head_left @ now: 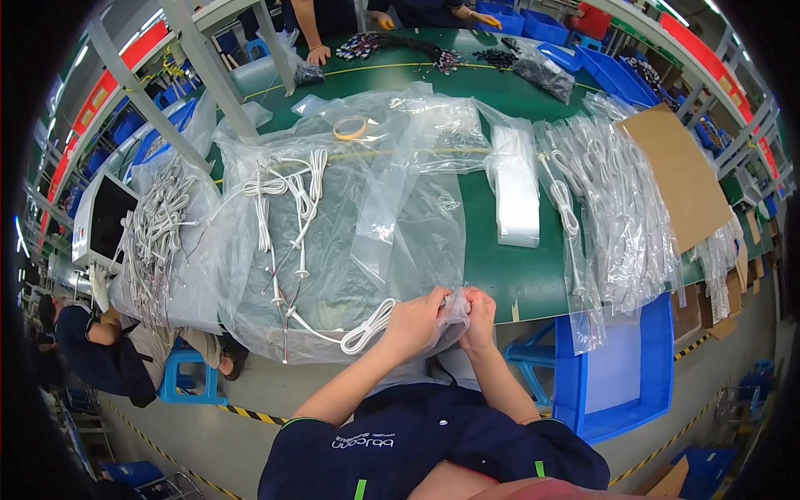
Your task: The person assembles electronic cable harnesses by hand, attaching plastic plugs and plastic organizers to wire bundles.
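Note:
At the near edge of the table, my left hand (413, 327) and my right hand (478, 318) are close together with their fingers pinched. Between them is bunched clear plastic (452, 312); whether it is a separate bag or part of the large plastic sheet (400, 217) on the table, I cannot tell. Beside my left hand lies a coiled white cable (367, 327). More white cables (304, 196), tied in loops, rest on the sheet further left. A stack of flat clear bags (517, 196) lies beyond my right hand.
A tape roll (349, 127) sits on the sheet. Bagged cables (621, 200) and a cardboard piece (675, 175) lie right, above a blue bin (621, 375). Loose cables (154, 242) pile up left. A person sits beyond them on a blue stool (192, 375); others work across the table.

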Available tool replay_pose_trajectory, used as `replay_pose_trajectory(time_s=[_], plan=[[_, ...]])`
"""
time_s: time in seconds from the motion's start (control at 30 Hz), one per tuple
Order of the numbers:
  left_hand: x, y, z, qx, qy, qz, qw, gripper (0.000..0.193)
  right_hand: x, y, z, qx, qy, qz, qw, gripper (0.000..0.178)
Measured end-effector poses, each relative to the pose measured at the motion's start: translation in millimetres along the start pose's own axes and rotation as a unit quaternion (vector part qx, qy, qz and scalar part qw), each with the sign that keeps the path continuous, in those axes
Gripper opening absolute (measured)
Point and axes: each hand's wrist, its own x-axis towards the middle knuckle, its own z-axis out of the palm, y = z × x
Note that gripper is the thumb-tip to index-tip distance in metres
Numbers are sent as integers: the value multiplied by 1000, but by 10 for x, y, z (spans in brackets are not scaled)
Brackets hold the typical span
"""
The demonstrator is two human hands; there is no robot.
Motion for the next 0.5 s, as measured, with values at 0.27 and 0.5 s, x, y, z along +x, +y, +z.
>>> replay_pose_trajectory(time_s=[0.27,0.5], plan=[[20,-102,59,49,7,14,999,22,117,-284,-162,-557,-158,-504,641,25],[-8,-134,51,86,-23,79,993,22,106,-265,-266,-568,-163,-482,647,24]])
